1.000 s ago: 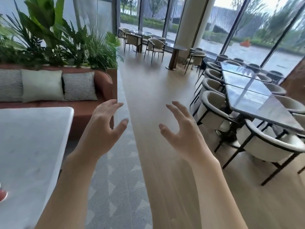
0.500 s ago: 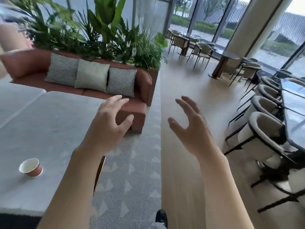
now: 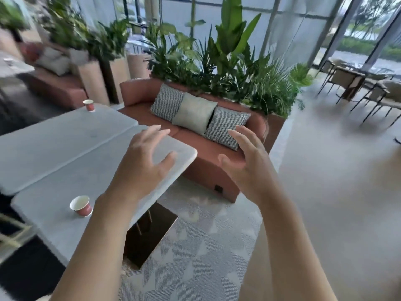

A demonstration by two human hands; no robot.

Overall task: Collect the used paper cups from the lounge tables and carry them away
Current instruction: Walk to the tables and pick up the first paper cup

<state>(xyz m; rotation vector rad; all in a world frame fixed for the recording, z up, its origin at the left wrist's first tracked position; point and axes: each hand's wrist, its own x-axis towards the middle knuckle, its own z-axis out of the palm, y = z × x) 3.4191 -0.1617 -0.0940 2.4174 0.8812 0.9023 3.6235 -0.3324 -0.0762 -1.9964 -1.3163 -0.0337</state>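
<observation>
A red paper cup (image 3: 80, 206) with a white inside stands upright on the near grey table (image 3: 65, 174), close to that table's front-left edge. A second red paper cup (image 3: 89, 105) stands upright on the far grey table (image 3: 54, 135), at its back corner, well apart from the first cup. The two tables lie side by side with a narrow seam between them.

The left hand (image 3: 143, 164) hangs above the near table, to the right of the near cup and apart from it, fingers spread and loosely bent, holding nothing. The right hand (image 3: 247, 164) is raised beyond the near table's right corner, out over the sofa and rug, fingers likewise spread and loosely bent, holding nothing.

Behind the near table sits a terracotta sofa (image 3: 208, 153) with three cushions: a checked cushion (image 3: 167, 103), a plain pale green cushion (image 3: 194, 112) and another checked cushion (image 3: 226, 127). A planter of leafy green plants (image 3: 227, 68) rises just behind the sofa's back. A patterned grey rug (image 3: 195, 246) lies under the near table's dark base (image 3: 147, 237) and runs to the sofa. Right of the sofa, blurred chairs (image 3: 368, 94) stand by tall windows.
</observation>
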